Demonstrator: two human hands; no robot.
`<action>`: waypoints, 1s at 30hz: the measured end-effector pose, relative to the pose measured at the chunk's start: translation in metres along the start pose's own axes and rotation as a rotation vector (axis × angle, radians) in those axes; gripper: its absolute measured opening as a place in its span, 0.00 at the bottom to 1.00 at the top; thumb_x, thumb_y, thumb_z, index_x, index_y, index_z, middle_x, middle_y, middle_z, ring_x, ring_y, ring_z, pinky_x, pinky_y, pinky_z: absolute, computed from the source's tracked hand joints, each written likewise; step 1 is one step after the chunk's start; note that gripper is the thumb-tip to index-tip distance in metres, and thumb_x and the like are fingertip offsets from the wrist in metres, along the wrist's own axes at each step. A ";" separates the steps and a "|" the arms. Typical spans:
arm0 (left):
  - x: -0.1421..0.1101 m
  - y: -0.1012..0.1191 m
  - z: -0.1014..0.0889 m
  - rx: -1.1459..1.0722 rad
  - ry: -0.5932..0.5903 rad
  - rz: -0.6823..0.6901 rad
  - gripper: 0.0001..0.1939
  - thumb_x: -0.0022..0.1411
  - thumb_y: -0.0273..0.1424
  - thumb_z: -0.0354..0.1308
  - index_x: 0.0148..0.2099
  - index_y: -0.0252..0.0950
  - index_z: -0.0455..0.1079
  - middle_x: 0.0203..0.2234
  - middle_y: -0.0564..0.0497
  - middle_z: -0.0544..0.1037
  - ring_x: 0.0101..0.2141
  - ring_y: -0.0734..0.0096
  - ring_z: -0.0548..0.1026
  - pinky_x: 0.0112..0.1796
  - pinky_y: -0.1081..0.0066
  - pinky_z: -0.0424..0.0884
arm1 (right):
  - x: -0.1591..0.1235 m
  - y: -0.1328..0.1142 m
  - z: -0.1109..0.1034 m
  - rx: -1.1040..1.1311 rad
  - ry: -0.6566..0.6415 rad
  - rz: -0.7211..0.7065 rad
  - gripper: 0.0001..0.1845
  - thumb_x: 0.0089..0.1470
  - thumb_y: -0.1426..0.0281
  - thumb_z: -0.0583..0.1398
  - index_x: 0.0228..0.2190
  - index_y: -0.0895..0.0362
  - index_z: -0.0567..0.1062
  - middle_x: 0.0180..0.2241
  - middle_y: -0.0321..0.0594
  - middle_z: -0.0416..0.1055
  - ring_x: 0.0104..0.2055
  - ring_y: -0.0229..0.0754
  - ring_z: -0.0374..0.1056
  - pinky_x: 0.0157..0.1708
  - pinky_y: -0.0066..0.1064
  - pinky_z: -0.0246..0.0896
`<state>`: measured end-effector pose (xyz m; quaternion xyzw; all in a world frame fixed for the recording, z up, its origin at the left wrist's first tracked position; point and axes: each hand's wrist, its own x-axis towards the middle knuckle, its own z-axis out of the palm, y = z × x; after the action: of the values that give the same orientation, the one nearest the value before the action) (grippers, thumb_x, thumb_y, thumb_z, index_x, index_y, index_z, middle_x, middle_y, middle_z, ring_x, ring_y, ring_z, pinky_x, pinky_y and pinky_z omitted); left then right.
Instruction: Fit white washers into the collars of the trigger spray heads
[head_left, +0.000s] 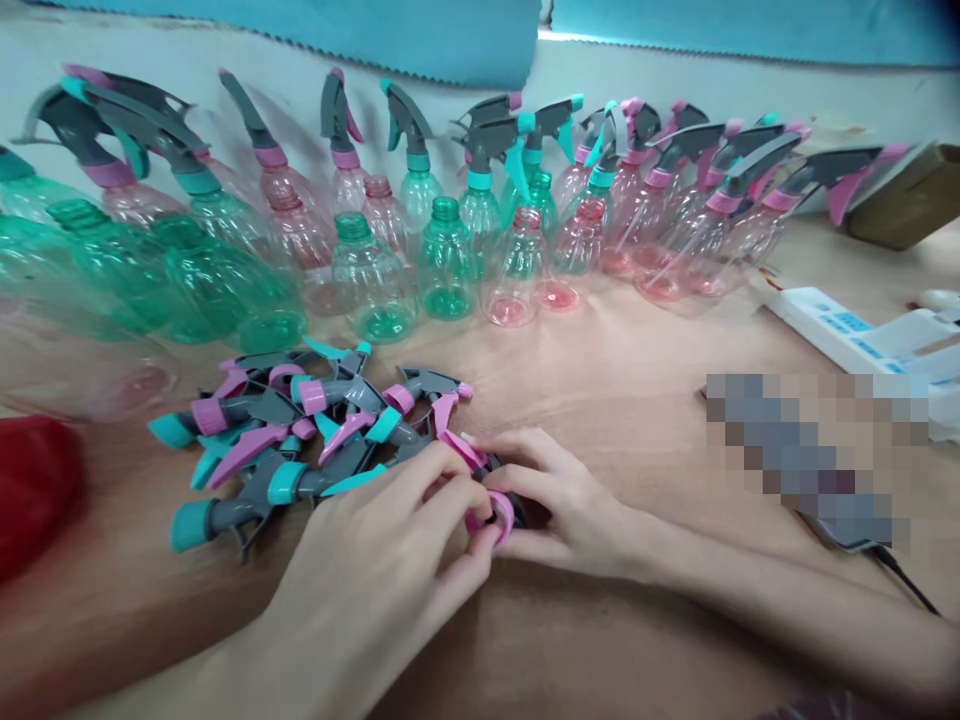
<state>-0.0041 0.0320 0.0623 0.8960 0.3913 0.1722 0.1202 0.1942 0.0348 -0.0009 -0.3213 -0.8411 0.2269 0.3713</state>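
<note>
Together, our two hands hold one spray head (491, 465) low in the middle, between them, so neither is nearer. Our left hand (405, 510) has its fingertips bunched at the pink collar (507, 512); our right hand (577, 500) grasps the grey body from the right. The collar's opening faces back toward us and our left fingers, while the pink trigger (461, 450) slants away and leftward. The long axis seems to run away from us, though fingers hide much of it.
</note>
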 end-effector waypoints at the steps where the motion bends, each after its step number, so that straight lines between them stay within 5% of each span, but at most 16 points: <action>1: -0.001 0.001 0.001 0.044 0.019 0.009 0.11 0.66 0.31 0.46 0.34 0.40 0.68 0.33 0.53 0.74 0.29 0.68 0.74 0.27 0.68 0.69 | 0.000 0.000 0.000 -0.007 0.002 -0.005 0.13 0.55 0.62 0.62 0.39 0.58 0.73 0.50 0.50 0.67 0.53 0.47 0.64 0.51 0.40 0.65; 21: 0.003 0.005 0.009 0.161 0.161 0.025 0.14 0.69 0.32 0.45 0.34 0.36 0.69 0.28 0.53 0.75 0.24 0.72 0.73 0.22 0.73 0.62 | -0.001 -0.005 0.001 -0.129 0.092 0.038 0.11 0.57 0.66 0.60 0.39 0.61 0.73 0.47 0.52 0.68 0.50 0.49 0.67 0.47 0.42 0.66; 30: -0.007 0.011 0.006 0.216 0.224 0.064 0.13 0.70 0.31 0.45 0.37 0.35 0.69 0.29 0.52 0.75 0.27 0.69 0.75 0.25 0.70 0.68 | -0.002 -0.007 0.003 -0.162 0.167 0.002 0.12 0.56 0.64 0.60 0.37 0.60 0.72 0.47 0.52 0.67 0.51 0.50 0.67 0.45 0.40 0.69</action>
<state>0.0010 0.0187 0.0588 0.8909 0.3898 0.2315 -0.0268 0.1904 0.0285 0.0010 -0.3689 -0.8226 0.1309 0.4125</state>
